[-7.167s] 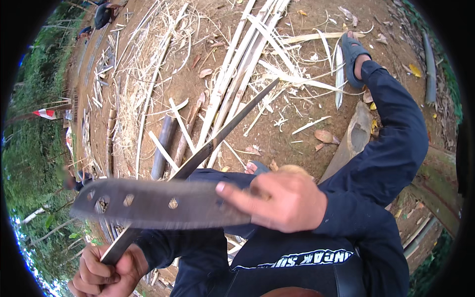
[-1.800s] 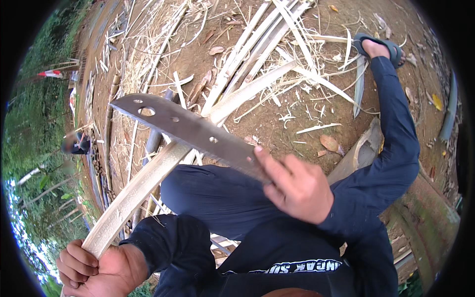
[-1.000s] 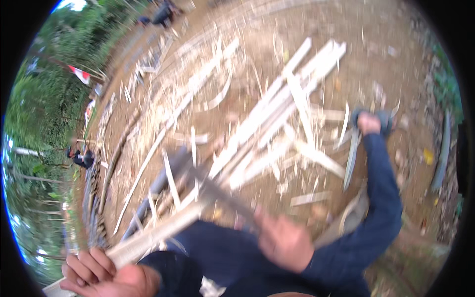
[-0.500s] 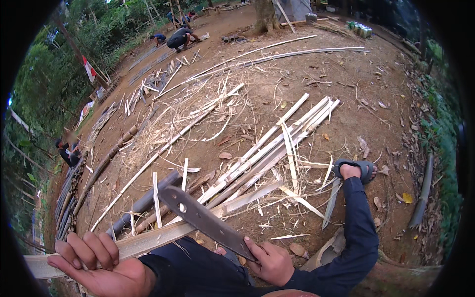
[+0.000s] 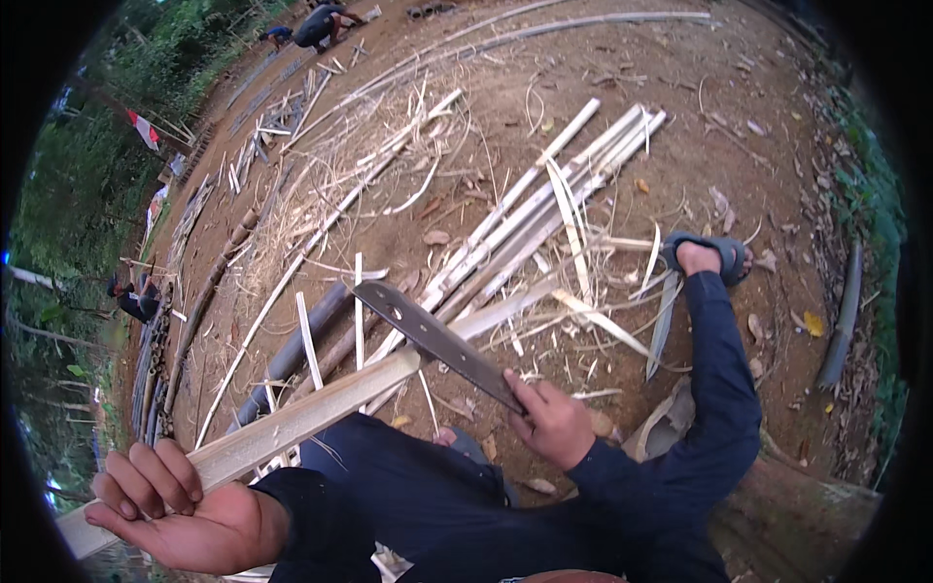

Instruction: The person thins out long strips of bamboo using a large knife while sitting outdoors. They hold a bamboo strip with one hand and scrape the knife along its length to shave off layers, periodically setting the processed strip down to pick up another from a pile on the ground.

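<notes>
Head view: no containers, only bamboo slat (image 5: 321, 413).

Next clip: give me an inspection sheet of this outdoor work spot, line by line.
Surface: bare dirt ground, strewn with shavings.
Job's things: long pale bamboo slat held slanting; machete, its blade against the slat's far end.
Clutter: bundle of split bamboo strips; dry leaves; dark round poles; a loose blade on the ground by the sandalled foot.
Hands: left hand supports the slat's near end, fingers curled over it; right hand has a closed grip on the machete handle.
Cables: nothing seen.
Surroundings: green vegetation at left; other people crouched far off.
</notes>
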